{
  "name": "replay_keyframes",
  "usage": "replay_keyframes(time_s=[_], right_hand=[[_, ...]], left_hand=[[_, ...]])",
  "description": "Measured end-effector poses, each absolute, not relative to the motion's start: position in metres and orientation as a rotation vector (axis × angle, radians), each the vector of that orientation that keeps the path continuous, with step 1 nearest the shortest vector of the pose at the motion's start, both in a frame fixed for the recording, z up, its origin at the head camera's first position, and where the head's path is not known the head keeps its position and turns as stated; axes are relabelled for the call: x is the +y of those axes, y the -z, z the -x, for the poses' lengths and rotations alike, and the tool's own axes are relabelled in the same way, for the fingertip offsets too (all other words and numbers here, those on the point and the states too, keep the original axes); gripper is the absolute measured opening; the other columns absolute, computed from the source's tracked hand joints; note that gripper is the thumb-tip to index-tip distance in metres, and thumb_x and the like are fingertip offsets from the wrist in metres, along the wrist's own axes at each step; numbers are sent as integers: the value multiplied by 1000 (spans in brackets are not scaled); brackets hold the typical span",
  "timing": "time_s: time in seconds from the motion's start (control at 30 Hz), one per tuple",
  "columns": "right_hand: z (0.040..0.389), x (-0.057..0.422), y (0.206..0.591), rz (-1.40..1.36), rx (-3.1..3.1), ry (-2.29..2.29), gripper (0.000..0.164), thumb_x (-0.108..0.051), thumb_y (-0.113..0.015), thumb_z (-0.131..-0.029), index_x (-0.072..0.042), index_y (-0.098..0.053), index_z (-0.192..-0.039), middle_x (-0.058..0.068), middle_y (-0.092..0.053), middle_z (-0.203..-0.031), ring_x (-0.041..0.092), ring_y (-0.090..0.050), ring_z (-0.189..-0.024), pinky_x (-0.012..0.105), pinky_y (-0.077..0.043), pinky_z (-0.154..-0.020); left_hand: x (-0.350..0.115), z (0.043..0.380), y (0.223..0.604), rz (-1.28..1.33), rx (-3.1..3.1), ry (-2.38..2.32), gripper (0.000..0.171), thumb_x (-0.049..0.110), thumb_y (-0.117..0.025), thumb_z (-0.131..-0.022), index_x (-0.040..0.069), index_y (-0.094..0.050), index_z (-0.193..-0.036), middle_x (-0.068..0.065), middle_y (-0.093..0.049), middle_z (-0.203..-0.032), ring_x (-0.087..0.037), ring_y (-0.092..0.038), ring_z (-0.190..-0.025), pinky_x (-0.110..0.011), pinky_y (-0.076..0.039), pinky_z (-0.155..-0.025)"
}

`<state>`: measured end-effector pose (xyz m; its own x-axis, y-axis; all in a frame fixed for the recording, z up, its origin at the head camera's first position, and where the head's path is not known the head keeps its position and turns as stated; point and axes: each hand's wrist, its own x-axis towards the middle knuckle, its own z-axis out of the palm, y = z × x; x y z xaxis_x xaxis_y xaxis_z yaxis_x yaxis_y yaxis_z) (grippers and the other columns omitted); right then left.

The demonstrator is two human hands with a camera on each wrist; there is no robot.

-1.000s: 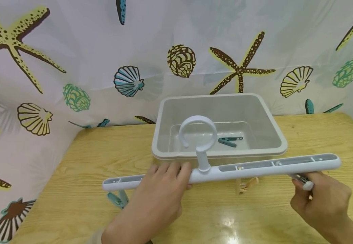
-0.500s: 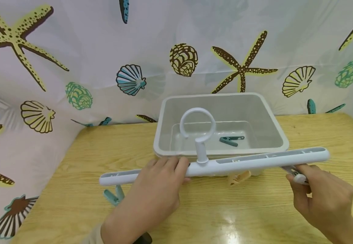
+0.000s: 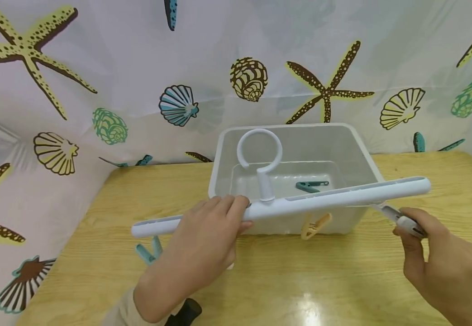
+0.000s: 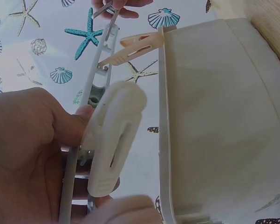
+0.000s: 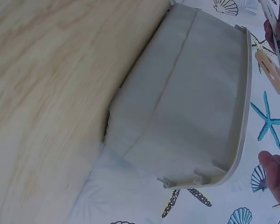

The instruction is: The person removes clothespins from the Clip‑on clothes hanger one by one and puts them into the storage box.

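Observation:
A white clip hanger [image 3: 333, 197] with a round hook is held over the table, its right end tilted up. My left hand [image 3: 207, 240] grips the bar left of the hook. A white clothespin [image 4: 116, 140] hangs close to that hand in the left wrist view. My right hand [image 3: 443, 258] pinches a grey-white clothespin [image 3: 408, 224], its far end close under the bar's right part. Between the hands hangs a peach clothespin [image 3: 317, 226]. A light teal clothespin [image 3: 143, 254] hangs below the left end. Fingers of my right hand [image 5: 277, 179] show at the right wrist view's edge.
Behind the hanger stands a pale grey bin [image 3: 288, 127], with one dark teal clothespin [image 3: 310, 185] lying inside. The wooden table [image 3: 284, 276] reaches back to a curtain [image 3: 117, 54] printed with shells and starfish. A dark rounded object [image 3: 188, 312] shows below my left wrist.
The hanger has moved up and toward the bin, its right end rising most. My right hand has stayed low with the grey-white clothespin, so the bar now stands farther above its fingers.

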<state>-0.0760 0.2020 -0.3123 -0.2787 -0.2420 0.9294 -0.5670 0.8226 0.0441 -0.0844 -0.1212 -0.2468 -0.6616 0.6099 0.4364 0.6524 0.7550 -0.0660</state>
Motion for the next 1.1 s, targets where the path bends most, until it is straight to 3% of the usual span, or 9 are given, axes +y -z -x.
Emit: replay_keyframes(time_s=[0.07, 0.13, 0.23, 0.3, 0.6, 0.87, 1.1], right_hand=[[76, 201, 309, -596, -1837, -362, 42, -31, -41, -105, 10, -52, -100, 15, -64, -65, 30, -56, -40, 40, -42, -37], [77, 197, 304, -607, -1789, -377, 41, -30, -43, -104, 9, -55, -98, 15, -65, -69, 30, -57, -42, 29, -46, -42], [77, 192, 293, -656, -1733, -419, 39, -26, -46, -103, 9, -59, -91, 18, -65, -79, 31, -58, -48, 13, -48, -64], [76, 190, 288, -684, -1714, -446, 38, -23, -48, -103, 9, -61, -88, 19, -63, -84, 31, -57, -54, 8, -44, -76], [75, 197, 285, -797, -1665, -529, 36, -23, -53, -100, 8, -68, -89, 21, -55, -83, 36, -46, -68, 22, -36, -76], [75, 192, 276, -845, -1645, -595, 34, -24, -55, -100, 5, -69, -91, 18, -60, -84, 35, -49, -68, 21, -37, -81], [78, 191, 271, -852, -1654, -569, 35, -25, -55, -100, 5, -69, -90, 17, -61, -85, 33, -50, -69, 31, -36, -69]], left_hand=[[-122, 86, 246, 957, -2505, 144, 19, 15, -65, -92, 4, -50, -92, 1, -47, -71, -15, -48, -61, -26, -38, -54], [-124, 88, 245, 952, -2495, 147, 19, 15, -65, -92, 3, -50, -92, 0, -47, -71, -15, -48, -60, -26, -38, -52], [-126, 91, 244, 931, -2489, 133, 18, 15, -65, -92, 2, -52, -93, -1, -50, -72, -15, -48, -58, -27, -40, -51], [-128, 92, 243, 912, -2488, 126, 19, 15, -66, -92, 2, -53, -93, -2, -52, -73, -16, -49, -58, -28, -42, -52], [-127, 93, 246, 936, -2509, 129, 18, 16, -66, -92, 4, -53, -91, 0, -50, -71, -16, -48, -59, -28, -39, -52], [-122, 93, 251, 970, -2519, 82, 17, 18, -65, -93, 4, -54, -92, 0, -53, -72, -15, -49, -60, -27, -37, -52], [-120, 92, 254, 975, -2518, 41, 18, 21, -65, -92, 5, -56, -93, 1, -50, -71, -16, -50, -61, -27, -38, -54]])
